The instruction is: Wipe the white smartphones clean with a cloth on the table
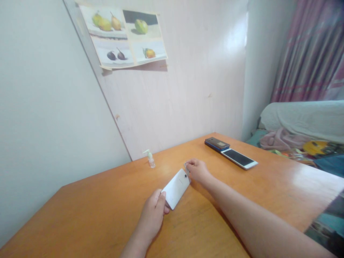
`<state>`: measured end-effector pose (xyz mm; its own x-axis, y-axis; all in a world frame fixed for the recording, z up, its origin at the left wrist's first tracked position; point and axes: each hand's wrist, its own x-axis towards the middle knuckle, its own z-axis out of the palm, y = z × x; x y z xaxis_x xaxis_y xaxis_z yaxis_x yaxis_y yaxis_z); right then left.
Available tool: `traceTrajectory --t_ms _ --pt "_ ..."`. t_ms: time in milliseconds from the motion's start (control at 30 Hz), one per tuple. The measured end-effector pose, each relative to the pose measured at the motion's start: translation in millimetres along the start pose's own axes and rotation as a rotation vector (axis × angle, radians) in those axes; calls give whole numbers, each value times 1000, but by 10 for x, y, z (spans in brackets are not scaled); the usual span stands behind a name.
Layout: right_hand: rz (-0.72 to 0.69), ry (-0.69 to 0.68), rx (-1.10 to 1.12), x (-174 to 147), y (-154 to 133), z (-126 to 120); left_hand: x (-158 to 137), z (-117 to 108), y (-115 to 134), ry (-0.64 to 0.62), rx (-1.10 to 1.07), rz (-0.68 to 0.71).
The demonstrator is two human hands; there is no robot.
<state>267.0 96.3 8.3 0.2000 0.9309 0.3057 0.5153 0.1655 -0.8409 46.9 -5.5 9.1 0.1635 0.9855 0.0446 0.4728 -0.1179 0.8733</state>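
A white phone (pixel 176 189) is tilted above the table, its back and camera lens facing up. My left hand (pixel 155 211) grips its lower left end, thumb on the back and fingers underneath. By the phone's upper end, my right hand (pixel 197 170) is closed in a pinch. A small whitish thing (pixel 186 167) shows at its fingertips, too small to name. Beyond the phone, a small clear pump bottle (pixel 151 161) stands upright on the table.
On the orange-brown wooden table (pixel 113 211), another white phone (pixel 239 158) lies screen up at the right, touching a stack of dark phones (pixel 217 143). Behind the table is a pale panel with a fruit print (pixel 129 39). A bed with cloths (pixel 282 139) lies beyond the right edge.
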Motion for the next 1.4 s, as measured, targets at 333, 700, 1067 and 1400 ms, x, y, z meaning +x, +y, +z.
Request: traceTrajectory --t_ms 333,700,1067,1400 --pt "-22 -131 6 -197 -13 178 -26 -21 32 83 -184 -169" --pt "-239 -277 -242 -366 -120 185 -88 73 42 118 373 -3" --pt "-418 -392 -486 -390 -156 131 -118 24 48 135 592 -23" --pt "-679 -605 -433 -764 -407 246 -107 7 34 143 594 11"
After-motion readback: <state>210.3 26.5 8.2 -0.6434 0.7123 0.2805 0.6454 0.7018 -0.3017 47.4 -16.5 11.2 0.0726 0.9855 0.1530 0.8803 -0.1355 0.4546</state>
